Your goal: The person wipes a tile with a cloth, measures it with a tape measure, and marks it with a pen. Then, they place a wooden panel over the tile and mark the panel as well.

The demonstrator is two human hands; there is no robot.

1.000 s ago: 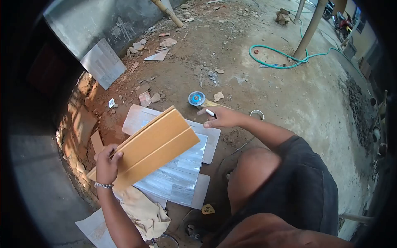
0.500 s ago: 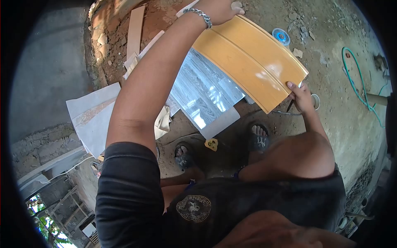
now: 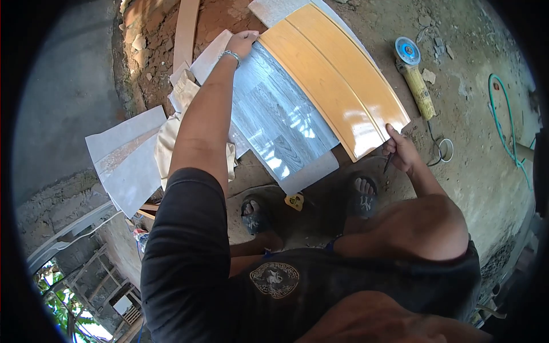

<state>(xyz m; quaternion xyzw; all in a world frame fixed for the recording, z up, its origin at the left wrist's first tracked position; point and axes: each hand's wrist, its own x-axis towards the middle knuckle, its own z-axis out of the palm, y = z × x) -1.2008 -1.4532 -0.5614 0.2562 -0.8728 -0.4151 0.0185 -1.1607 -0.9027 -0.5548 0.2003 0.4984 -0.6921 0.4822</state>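
A glossy yellow-brown panel (image 3: 334, 86) with long grooves lies across the far part of a grey wood-look sheet (image 3: 280, 108). My left hand (image 3: 243, 43), a chain bracelet on its wrist, is closed at the panel's far left corner; its fingertips are partly hidden. At the near right end, my right hand (image 3: 401, 151) grips the panel with the thumb on top and fingers underneath. A thin dark stick-like thing (image 3: 388, 163) pokes out below the fingers of that hand.
An angle grinder (image 3: 416, 86) with a blue disc lies on the ground to the right, its cord beside it. Farther right is a green hose (image 3: 498, 117). A yellow tape measure (image 3: 294, 201) rests between my feet. White sheets (image 3: 128, 154) and beige cloth (image 3: 167, 142) lie at left.
My left hand has moved down and left, from the panel's far end to its left corner. The panel has shifted slightly left and down in view. The whole grinder now shows.
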